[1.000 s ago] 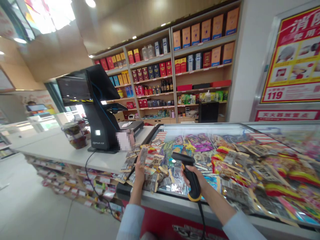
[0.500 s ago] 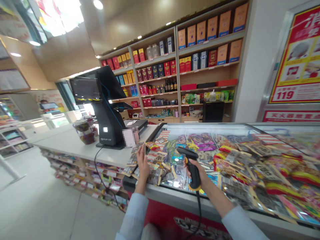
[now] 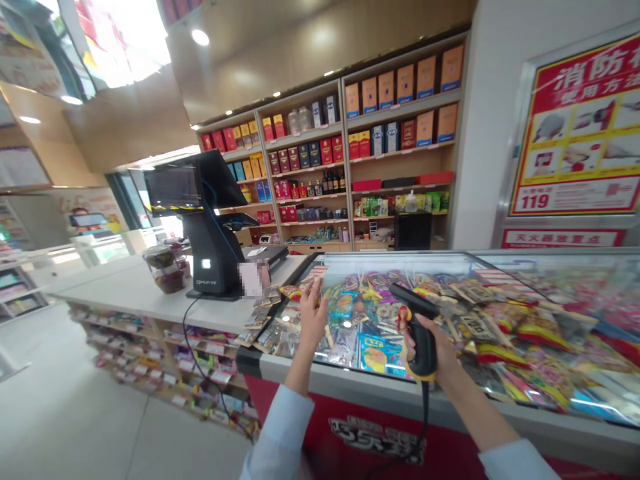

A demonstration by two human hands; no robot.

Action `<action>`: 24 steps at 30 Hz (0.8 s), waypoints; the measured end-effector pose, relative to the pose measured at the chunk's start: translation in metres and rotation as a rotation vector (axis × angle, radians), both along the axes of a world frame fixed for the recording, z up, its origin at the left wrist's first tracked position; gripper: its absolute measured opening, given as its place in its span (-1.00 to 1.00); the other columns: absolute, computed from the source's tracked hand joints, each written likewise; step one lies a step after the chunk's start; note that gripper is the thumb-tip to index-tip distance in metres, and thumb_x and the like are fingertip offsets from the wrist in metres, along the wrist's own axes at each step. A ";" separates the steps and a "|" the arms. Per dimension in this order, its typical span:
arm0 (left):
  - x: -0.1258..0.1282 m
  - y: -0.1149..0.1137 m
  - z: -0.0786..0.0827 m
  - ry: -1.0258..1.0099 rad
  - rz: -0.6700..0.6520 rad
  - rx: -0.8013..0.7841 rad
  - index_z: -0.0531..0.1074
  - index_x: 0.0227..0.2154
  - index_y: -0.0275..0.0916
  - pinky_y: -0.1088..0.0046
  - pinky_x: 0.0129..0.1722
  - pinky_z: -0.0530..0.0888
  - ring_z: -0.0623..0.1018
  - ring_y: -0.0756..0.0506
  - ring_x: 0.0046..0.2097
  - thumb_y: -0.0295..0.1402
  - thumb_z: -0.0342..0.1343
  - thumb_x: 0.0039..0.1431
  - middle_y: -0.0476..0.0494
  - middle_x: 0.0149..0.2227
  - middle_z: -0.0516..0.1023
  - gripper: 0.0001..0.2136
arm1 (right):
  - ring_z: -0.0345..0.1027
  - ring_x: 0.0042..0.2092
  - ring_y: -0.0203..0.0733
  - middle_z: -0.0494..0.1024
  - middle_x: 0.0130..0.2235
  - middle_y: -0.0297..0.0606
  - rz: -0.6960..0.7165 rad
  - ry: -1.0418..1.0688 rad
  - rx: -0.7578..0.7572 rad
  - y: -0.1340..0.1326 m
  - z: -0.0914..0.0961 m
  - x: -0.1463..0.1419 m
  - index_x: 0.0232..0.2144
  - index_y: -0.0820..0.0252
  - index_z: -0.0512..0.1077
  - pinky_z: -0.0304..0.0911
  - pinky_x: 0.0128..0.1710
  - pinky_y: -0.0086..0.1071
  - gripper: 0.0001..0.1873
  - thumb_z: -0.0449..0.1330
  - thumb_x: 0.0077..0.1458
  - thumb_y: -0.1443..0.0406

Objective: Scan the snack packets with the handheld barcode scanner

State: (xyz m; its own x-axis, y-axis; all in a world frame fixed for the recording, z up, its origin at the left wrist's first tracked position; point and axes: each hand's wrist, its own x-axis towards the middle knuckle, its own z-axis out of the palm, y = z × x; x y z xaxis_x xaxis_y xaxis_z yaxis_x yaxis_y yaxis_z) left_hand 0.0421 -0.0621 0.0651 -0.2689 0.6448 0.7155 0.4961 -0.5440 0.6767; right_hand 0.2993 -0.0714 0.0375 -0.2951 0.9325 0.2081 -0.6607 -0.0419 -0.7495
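Note:
My right hand [image 3: 443,347] is wrapped round the grip of a black and yellow barcode scanner [image 3: 423,343], held above the freezer's front part with its head pointing left. A cable runs down from the scanner's grip. My left hand [image 3: 313,317] is raised over the left end of the chest freezer [image 3: 295,363], fingers apart, with nothing visible in it. Below the hands, colourful packaged ice creams [image 3: 375,353] lie under or on the glass; I cannot tell which for all of them. More flat packets [image 3: 260,313] lie by the freezer's left edge.
Left of the freezer, a white counter [image 3: 115,283] carries a black checkout terminal [image 3: 215,247] and stacked plastic tubs [image 3: 167,270]. A black cable [image 3: 187,340] hangs down the counter's front. Shelves of boxed bottles [image 3: 330,150] stand behind, and a red poster [image 3: 575,133] hangs at right.
My view has turned to the right. Both hands have moved right over the freezer, the right one carrying the barcode scanner and the left one away from the packets at the edge.

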 end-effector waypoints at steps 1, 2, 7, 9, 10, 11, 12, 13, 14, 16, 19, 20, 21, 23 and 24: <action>0.015 -0.002 0.000 0.030 -0.017 -0.008 0.29 0.08 -0.09 0.18 0.18 0.11 0.22 -0.17 0.17 -0.28 0.02 0.12 -0.18 0.10 0.25 -0.58 | 0.13 -0.66 -0.38 0.38 -0.59 -0.33 -0.018 -0.005 0.006 -0.003 0.001 0.013 -0.43 0.19 0.42 0.09 -0.74 -0.52 -0.79 0.19 -0.04 0.16; 0.031 -0.004 -0.002 0.066 -0.039 -0.021 0.28 0.09 -0.09 0.18 0.18 0.12 0.21 -0.17 0.17 -0.28 0.04 0.11 -0.18 0.11 0.24 -0.56 | 0.12 -0.67 -0.38 0.38 -0.59 -0.33 -0.038 -0.008 0.007 -0.006 0.002 0.025 -0.43 0.20 0.42 0.10 -0.74 -0.52 -0.79 0.20 -0.06 0.15; 0.098 0.000 -0.011 0.174 -0.178 -0.064 0.24 0.11 -0.07 0.18 0.14 0.21 0.24 -0.19 0.14 -0.33 0.11 0.02 -0.20 0.18 0.08 -0.48 | 0.15 -0.66 -0.38 0.43 -0.53 -0.33 -0.169 0.010 -0.003 -0.013 0.004 0.081 -0.43 0.16 0.43 0.15 -0.72 -0.49 -0.79 0.24 -0.12 0.16; 0.116 0.008 -0.008 0.159 -0.188 -0.071 0.25 0.10 -0.07 0.16 0.13 0.23 0.27 -0.20 0.12 -0.35 0.15 -0.03 -0.21 0.17 0.05 -0.45 | 0.16 -0.65 -0.37 0.44 -0.51 -0.32 -0.226 0.011 0.004 -0.015 0.004 0.099 -0.42 0.16 0.42 0.17 -0.71 -0.48 -0.79 0.24 -0.13 0.17; 0.124 0.012 -0.005 0.145 -0.184 -0.073 0.25 0.09 -0.08 0.16 0.12 0.24 0.27 -0.20 0.12 -0.35 0.15 -0.04 -0.21 0.16 0.05 -0.45 | 0.17 -0.65 -0.37 0.44 -0.51 -0.32 -0.256 0.007 0.009 -0.015 0.004 0.107 -0.43 0.16 0.41 0.16 -0.71 -0.48 -0.79 0.24 -0.13 0.17; 0.131 0.016 -0.001 0.135 -0.180 -0.070 0.25 0.09 -0.09 0.16 0.12 0.24 0.28 -0.20 0.11 -0.36 0.15 -0.04 -0.22 0.15 0.06 -0.45 | 0.17 -0.65 -0.36 0.44 -0.51 -0.32 -0.282 0.000 0.011 -0.016 0.004 0.114 -0.43 0.16 0.41 0.15 -0.72 -0.48 -0.80 0.24 -0.13 0.18; 0.138 0.019 0.003 0.134 -0.184 -0.062 0.25 0.09 -0.09 0.17 0.13 0.24 0.28 -0.19 0.11 -0.36 0.14 -0.03 -0.22 0.15 0.06 -0.45 | 0.17 -0.65 -0.36 0.44 -0.51 -0.32 -0.306 -0.005 0.013 -0.015 0.003 0.121 -0.42 0.15 0.41 0.14 -0.73 -0.48 -0.80 0.24 -0.14 0.18; 0.145 0.020 0.007 0.143 -0.195 -0.048 0.25 0.09 -0.09 0.18 0.13 0.24 0.27 -0.18 0.12 -0.36 0.13 -0.02 -0.21 0.15 0.06 -0.46 | 0.17 -0.65 -0.36 0.44 -0.51 -0.32 -0.325 -0.005 0.013 -0.014 0.002 0.128 -0.42 0.15 0.40 0.14 -0.73 -0.49 -0.80 0.24 -0.14 0.19; 0.152 0.021 0.009 0.159 -0.213 -0.030 0.24 0.10 -0.08 0.19 0.14 0.23 0.26 -0.17 0.12 -0.36 0.13 -0.01 -0.20 0.15 0.05 -0.46 | 0.18 -0.64 -0.36 0.44 -0.50 -0.33 -0.340 0.001 0.013 -0.013 0.001 0.134 -0.41 0.15 0.41 0.13 -0.73 -0.49 -0.79 0.25 -0.14 0.19; 0.168 0.022 0.007 0.204 -0.259 -0.010 0.19 0.12 -0.04 0.21 0.15 0.22 0.24 -0.16 0.14 -0.37 0.13 -0.01 -0.18 0.18 0.01 -0.43 | 0.18 -0.64 -0.37 0.43 -0.52 -0.34 -0.365 0.016 -0.001 -0.009 -0.004 0.145 -0.44 0.17 0.41 0.13 -0.73 -0.51 -0.79 0.25 -0.15 0.19; 0.190 0.024 -0.011 0.247 -0.295 -0.052 0.08 0.18 0.02 0.23 0.15 0.24 0.21 -0.17 0.18 -0.40 0.18 -0.06 -0.14 0.24 -0.08 -0.30 | 0.16 -0.65 -0.38 0.38 -0.60 -0.35 -0.390 0.025 -0.033 -0.001 -0.014 0.159 -0.49 0.20 0.42 0.13 -0.73 -0.53 -0.78 0.25 -0.15 0.16; 0.196 0.026 -0.020 0.261 -0.299 -0.079 0.05 0.19 0.03 0.24 0.15 0.24 0.21 -0.17 0.19 -0.40 0.18 -0.07 -0.14 0.25 -0.10 -0.27 | 0.16 -0.65 -0.38 0.37 -0.62 -0.36 -0.397 0.025 -0.039 0.000 -0.017 0.162 -0.50 0.21 0.42 0.13 -0.73 -0.53 -0.77 0.25 -0.15 0.15; 0.200 0.028 -0.029 0.283 -0.303 -0.105 0.03 0.20 0.03 0.25 0.15 0.25 0.20 -0.16 0.19 -0.41 0.18 -0.06 -0.14 0.26 -0.10 -0.26 | 0.16 -0.65 -0.37 0.36 -0.63 -0.36 -0.400 0.025 -0.044 0.002 -0.020 0.165 -0.51 0.21 0.42 0.14 -0.72 -0.52 -0.77 0.26 -0.15 0.15; 0.207 0.034 -0.045 0.368 -0.324 -0.147 0.04 0.19 0.03 0.25 0.15 0.24 0.19 -0.16 0.21 -0.39 0.14 0.00 -0.13 0.25 -0.03 -0.32 | 0.17 -0.65 -0.36 0.37 -0.63 -0.35 -0.403 0.020 -0.052 0.004 -0.025 0.169 -0.52 0.20 0.42 0.15 -0.72 -0.50 -0.77 0.26 -0.15 0.15; 0.209 0.037 -0.051 0.428 -0.332 -0.160 0.07 0.18 0.03 0.23 0.16 0.23 0.18 -0.16 0.21 -0.36 0.11 0.04 -0.13 0.24 0.03 -0.38 | 0.17 -0.65 -0.35 0.37 -0.62 -0.34 -0.405 0.016 -0.053 0.004 -0.027 0.169 -0.52 0.21 0.41 0.15 -0.72 -0.50 -0.77 0.26 -0.15 0.15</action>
